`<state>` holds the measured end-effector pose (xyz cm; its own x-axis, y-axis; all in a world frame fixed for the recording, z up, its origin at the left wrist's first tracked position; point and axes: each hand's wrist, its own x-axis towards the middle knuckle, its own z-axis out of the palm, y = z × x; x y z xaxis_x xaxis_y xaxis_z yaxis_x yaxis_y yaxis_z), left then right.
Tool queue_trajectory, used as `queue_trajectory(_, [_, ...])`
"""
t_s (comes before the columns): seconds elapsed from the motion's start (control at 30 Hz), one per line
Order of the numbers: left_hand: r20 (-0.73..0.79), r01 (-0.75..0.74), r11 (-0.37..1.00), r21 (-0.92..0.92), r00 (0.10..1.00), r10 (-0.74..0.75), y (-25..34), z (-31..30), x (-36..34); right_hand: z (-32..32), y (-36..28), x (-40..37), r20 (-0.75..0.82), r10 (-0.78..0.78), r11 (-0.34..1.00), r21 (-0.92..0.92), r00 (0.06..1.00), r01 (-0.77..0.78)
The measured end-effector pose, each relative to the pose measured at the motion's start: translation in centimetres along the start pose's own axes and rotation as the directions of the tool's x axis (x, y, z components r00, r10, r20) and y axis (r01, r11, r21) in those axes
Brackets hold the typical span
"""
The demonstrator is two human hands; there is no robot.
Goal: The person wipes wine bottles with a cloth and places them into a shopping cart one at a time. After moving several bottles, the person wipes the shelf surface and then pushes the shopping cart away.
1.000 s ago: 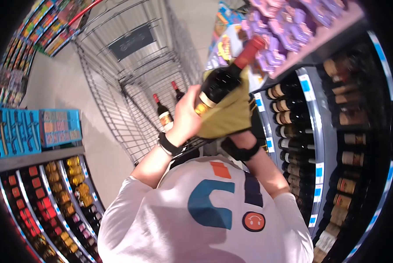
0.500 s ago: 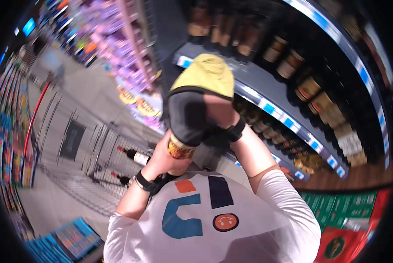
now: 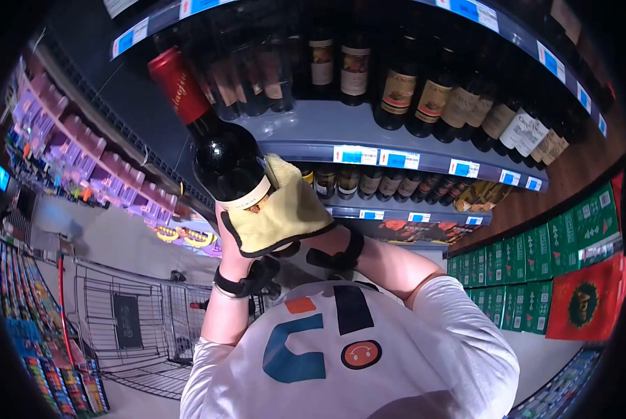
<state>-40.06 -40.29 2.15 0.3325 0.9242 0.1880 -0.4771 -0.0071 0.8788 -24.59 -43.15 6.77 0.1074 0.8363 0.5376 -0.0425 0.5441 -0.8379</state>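
Observation:
A dark wine bottle [image 3: 229,157] with a red capsule tilts up and to the left in front of me. A yellow cloth [image 3: 278,213] with a black edge covers its lower part and most of its pale label. My left hand [image 3: 232,244] is closed around the bottle low down, its fingers partly behind the cloth. On the right side, my right hand [image 3: 329,242] presses the cloth against the bottle; the cloth hides most of its fingers. Both wrists wear black straps.
Ahead is a shelf [image 3: 313,133] lined with wine bottles and price tags. A wire shopping cart [image 3: 128,321] stands at lower left, with a red-topped bottle [image 3: 199,305] in it. Green boxes [image 3: 522,258] and a red bag [image 3: 584,300] are at right.
The cloth has gone from the bottle's upper part to its lower part, uncovering the red capsule and neck. My right hand moved down with it. The view has turned toward the shelf.

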Motion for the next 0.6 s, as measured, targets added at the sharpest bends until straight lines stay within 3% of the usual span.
queue_trajectory(0.07, [0.029,-0.095,0.989,0.112,0.995,0.092,0.8,2.7,1.2,-1.5,0.0,-0.7,-0.024,-0.142,0.955,-0.266,0.990,0.130])
queue_trajectory(0.1, [0.055,-0.168,0.977,0.128,0.985,0.163,1.3,4.3,2.0,-2.4,0.6,-1.1,0.061,-0.365,0.700,-0.639,0.929,0.318])
queue_trajectory(0.2, [0.226,-0.399,0.897,0.193,0.907,0.355,3.0,8.7,3.3,-4.4,0.0,-1.7,0.080,-0.104,0.744,-0.655,0.991,0.131])
queue_trajectory(0.27, [0.210,-0.356,0.922,0.154,0.923,0.322,2.9,10.1,4.1,-5.5,-0.1,-2.2,0.052,-0.019,0.780,-0.624,0.998,0.047])
queue_trajectory(0.33, [0.233,-0.384,0.919,0.091,0.905,0.355,2.3,11.0,5.0,-6.5,1.4,-4.3,-0.019,-0.201,0.855,-0.492,0.979,0.166])
queue_trajectory(0.4, [0.233,-0.416,0.908,0.054,0.889,0.394,0.9,11.4,5.8,-6.4,0.6,-5.5,-0.067,-0.072,0.974,-0.220,0.995,0.056])
queue_trajectory(0.47, [0.263,-0.399,0.916,0.035,0.888,0.376,0.0,11.6,6.2,-7.6,1.5,-5.9,0.066,-0.319,0.776,-0.555,0.946,0.300])
queue_trajectory(0.53, [0.315,-0.301,0.953,0.033,0.908,0.276,-0.3,11.7,6.6,-9.2,3.8,-6.9,0.155,-0.246,0.550,-0.790,0.957,0.270])
queue_trajectory(0.6, [0.335,-0.159,0.986,-0.041,0.928,0.164,0.0,12.1,6.8,-10.9,6.3,-7.4,0.048,-0.176,0.427,-0.896,0.983,0.120])
